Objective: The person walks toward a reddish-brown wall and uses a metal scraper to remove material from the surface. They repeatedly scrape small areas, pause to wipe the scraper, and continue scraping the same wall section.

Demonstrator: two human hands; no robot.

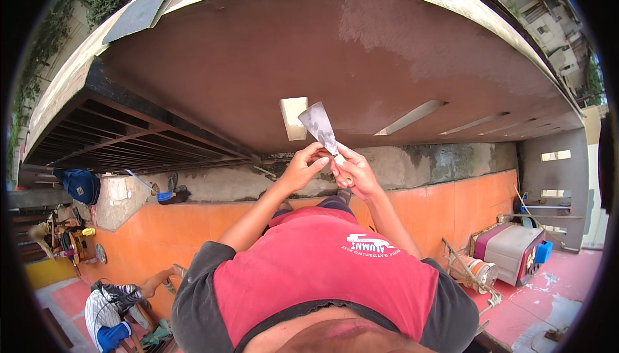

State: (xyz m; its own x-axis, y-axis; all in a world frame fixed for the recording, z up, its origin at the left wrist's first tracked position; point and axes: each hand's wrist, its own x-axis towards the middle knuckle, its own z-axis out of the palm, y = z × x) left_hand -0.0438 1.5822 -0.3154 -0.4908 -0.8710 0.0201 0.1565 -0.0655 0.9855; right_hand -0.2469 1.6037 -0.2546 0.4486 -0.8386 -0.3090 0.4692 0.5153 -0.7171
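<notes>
A putty knife [318, 126] with a broad, smudged metal blade and a pale handle is held up in front of my chest, its blade pointing away and slightly left. My right hand [358, 171] is closed round the handle. Curled fingers of my left hand [302, 171] meet the knife where blade and handle join; their tips are partly hidden behind it. Beyond the blade stands a brown-red wall [225, 56] with a paler, blotchy patch at its upper right and several narrow slots through it.
Black metal bars [148, 117] adjoin the wall at left. An orange ledge [445, 205] runs below me. At lower right are a bucket [476, 272] and a grey-maroon case [506, 250]. A blue bag [80, 185] lies left; another person [109, 311] is at lower left.
</notes>
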